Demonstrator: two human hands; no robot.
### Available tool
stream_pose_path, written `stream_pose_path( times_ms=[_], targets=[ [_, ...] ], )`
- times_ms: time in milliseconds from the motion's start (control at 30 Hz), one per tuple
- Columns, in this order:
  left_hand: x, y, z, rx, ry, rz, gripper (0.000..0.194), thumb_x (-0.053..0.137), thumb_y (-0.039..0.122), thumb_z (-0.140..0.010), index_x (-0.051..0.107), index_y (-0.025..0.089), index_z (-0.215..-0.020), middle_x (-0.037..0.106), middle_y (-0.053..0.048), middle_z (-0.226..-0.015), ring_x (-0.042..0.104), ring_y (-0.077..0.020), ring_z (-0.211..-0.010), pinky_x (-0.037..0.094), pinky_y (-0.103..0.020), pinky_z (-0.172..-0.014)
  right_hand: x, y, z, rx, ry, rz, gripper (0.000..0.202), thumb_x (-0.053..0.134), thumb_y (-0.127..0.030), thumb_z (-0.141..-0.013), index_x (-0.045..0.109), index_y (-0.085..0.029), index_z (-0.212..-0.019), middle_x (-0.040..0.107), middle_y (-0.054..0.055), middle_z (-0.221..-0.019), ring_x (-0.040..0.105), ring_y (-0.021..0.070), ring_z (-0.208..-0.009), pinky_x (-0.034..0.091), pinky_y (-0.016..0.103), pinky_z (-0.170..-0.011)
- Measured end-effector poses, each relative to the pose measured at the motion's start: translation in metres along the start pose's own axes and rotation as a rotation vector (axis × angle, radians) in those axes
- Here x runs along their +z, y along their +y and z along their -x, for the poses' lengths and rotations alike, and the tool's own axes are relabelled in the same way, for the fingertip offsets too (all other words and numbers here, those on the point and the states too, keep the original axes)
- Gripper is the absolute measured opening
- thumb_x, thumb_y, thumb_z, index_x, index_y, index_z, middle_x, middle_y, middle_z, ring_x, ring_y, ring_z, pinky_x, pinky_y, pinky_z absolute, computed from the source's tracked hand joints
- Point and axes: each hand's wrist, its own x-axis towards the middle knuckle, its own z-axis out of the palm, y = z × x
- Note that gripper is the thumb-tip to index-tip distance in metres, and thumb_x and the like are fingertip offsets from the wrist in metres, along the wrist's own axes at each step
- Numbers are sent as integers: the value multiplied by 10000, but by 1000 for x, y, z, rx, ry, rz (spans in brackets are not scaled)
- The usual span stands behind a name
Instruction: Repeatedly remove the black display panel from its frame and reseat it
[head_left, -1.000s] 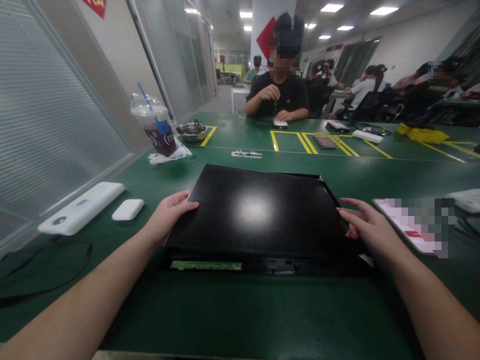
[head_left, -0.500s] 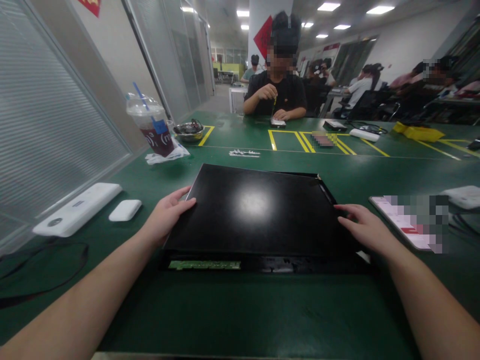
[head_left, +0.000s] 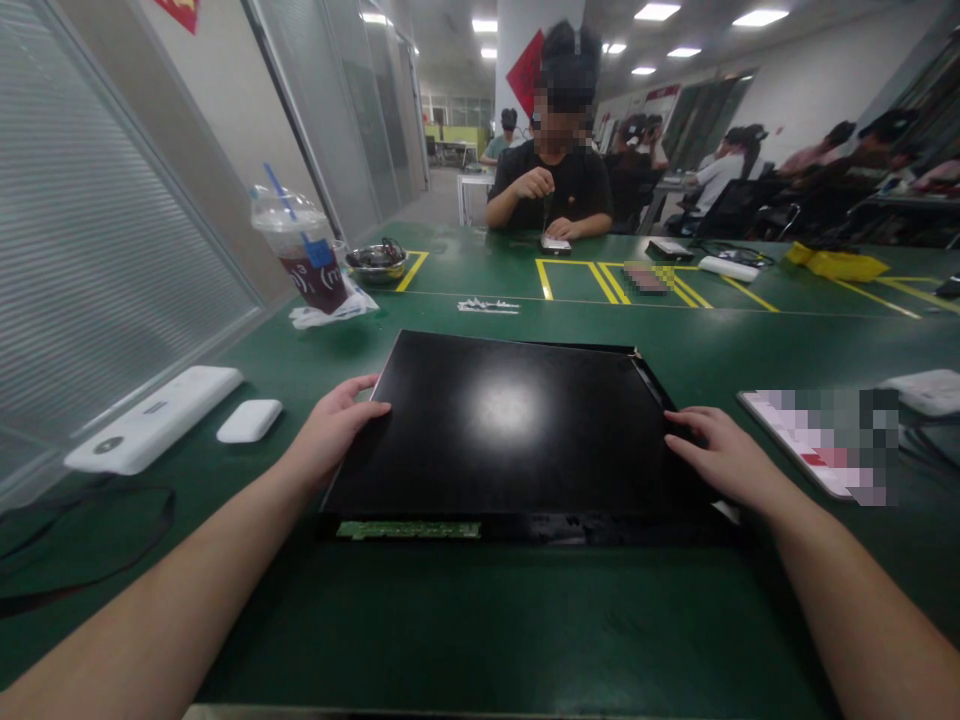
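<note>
A glossy black screen panel (head_left: 480, 440) lies slightly askew over a black frame (head_left: 600, 530), facing up. A strip of green circuit board (head_left: 409, 530) shows along the frame's near side. My left hand (head_left: 337, 425) is closed on the panel's left edge, thumb on top and fingers at the side. At the right edge, my right hand (head_left: 712, 445) holds on with its thumb and fingertips, partly hiding the frame's right rail. What lies beneath the panel is hidden.
On the left are a white power bank (head_left: 154, 418), a small white case (head_left: 249, 420) and a drink cup (head_left: 304, 255). A metal bowl (head_left: 377, 263) and small white pieces (head_left: 487, 305) sit farther back. A phone (head_left: 810, 440) lies right. A co-worker (head_left: 555, 190) sits opposite.
The panel has slid a little left and towards me over the frame, covering more of its near side. My right hand has moved slightly left against the edge.
</note>
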Motion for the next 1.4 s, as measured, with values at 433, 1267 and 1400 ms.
stream_pose_path(
  times_ms=[433,1267,1400],
  targets=[
    [-3,-2,-2,2,-82,-10,624,733,26,-741,595,135,-1339,809,-95,-827,767,-233,-616,622,-288,-570,-2,-2,1,30,-30,6,448,601,-451,-817,758,-184,-1141,661,171,-1271,655,344,-1175,530,491,-1028],
    [-9,-7,-7,93,-114,-74,530,805,83,-702,711,169,-1216,810,-120,-1069,781,-275,-957,645,-314,-778,0,0,1,-17,-3,33,427,584,-449,-826,770,-187,-1108,685,173,-1225,657,344,-1162,470,521,-1098],
    [-17,-11,-14,200,-83,-230,515,878,237,-656,759,198,-1156,748,-137,-1257,681,-345,-1210,599,-382,-953,0,-1,1,-13,-8,41,433,574,-433,-826,768,-175,-1115,676,184,-1239,658,351,-1165,465,523,-1103]
  ],
)
